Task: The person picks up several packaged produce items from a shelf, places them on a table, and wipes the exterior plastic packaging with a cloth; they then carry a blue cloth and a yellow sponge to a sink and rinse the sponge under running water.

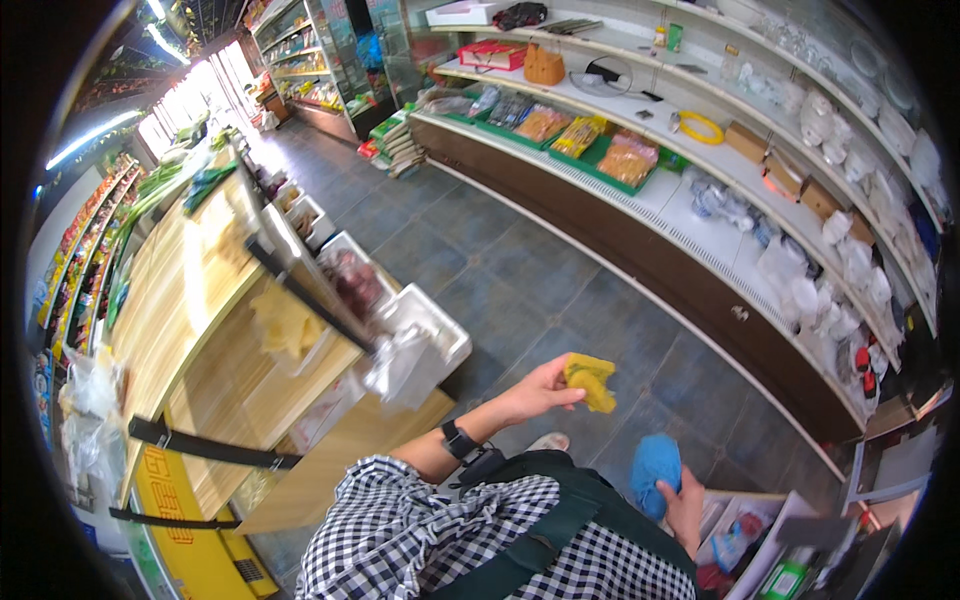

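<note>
Out in front of me, my left hand [541, 388] pinches a crumpled yellow cloth [592, 381] between thumb and fingers, above the tiled floor. A folded blue cloth [654, 472] is gripped in my right hand [684, 504], lower and closer to my body. The two cloths are apart and touch no surface. Beside my right hand is an open box [784, 517] with plastic-wrapped items in it. A black band with a small device [459, 442] sits on my left wrist.
A long shelf unit [600, 225] runs along the right, with green trays [630, 161] of bagged food and white wrapped wares. To the left stands a wooden counter [172, 292] with black straps. White foam boxes [431, 322] line its aisle side, over dark floor tiles [480, 225].
</note>
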`<state>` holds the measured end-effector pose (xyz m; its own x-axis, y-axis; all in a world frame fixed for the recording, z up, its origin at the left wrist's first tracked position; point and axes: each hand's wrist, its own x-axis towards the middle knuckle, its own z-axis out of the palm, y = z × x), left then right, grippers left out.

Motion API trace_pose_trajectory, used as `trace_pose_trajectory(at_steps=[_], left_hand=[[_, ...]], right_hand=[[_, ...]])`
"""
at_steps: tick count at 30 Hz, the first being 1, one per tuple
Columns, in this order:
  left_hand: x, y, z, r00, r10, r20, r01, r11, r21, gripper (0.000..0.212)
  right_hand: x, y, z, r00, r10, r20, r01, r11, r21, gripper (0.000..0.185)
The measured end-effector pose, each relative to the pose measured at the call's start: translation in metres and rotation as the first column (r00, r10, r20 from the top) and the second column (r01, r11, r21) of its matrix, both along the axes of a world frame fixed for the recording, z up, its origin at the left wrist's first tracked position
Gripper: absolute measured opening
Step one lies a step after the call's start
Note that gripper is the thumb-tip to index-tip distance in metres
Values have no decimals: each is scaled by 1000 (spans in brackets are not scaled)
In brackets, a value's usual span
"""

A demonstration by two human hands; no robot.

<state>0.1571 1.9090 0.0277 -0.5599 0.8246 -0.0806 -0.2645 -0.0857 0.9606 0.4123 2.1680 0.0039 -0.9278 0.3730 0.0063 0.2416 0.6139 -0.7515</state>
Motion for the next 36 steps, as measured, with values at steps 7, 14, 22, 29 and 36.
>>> trace_pose_trajectory(at_steps=[7, 14, 22, 29, 36], left_hand=[[-87, 261, 60, 886, -393, -245, 436, 886, 159, 47], [-106, 407, 29, 784, -550, -289, 580, 814, 26, 51], [-118, 568, 32, 872, -470, -135, 475, 880, 9, 47], [-109, 749, 4, 892, -442, -98, 448, 893, 47, 46], [-27, 1007, 2, 642, -755, -136, 757, 652, -47, 48]], right_hand=[[-30, 124, 4, 932, -361, 18, 361, 928, -95, 40], [-73, 243, -8, 947, -297, 125, 314, 937, -155, 33], [-61, 456, 21, 917, -396, -55, 396, 918, -7, 39], [-37, 590, 9, 809, -551, -207, 574, 815, 78, 45], [72, 682, -8, 386, -922, 46, 912, 388, 133, 50]])
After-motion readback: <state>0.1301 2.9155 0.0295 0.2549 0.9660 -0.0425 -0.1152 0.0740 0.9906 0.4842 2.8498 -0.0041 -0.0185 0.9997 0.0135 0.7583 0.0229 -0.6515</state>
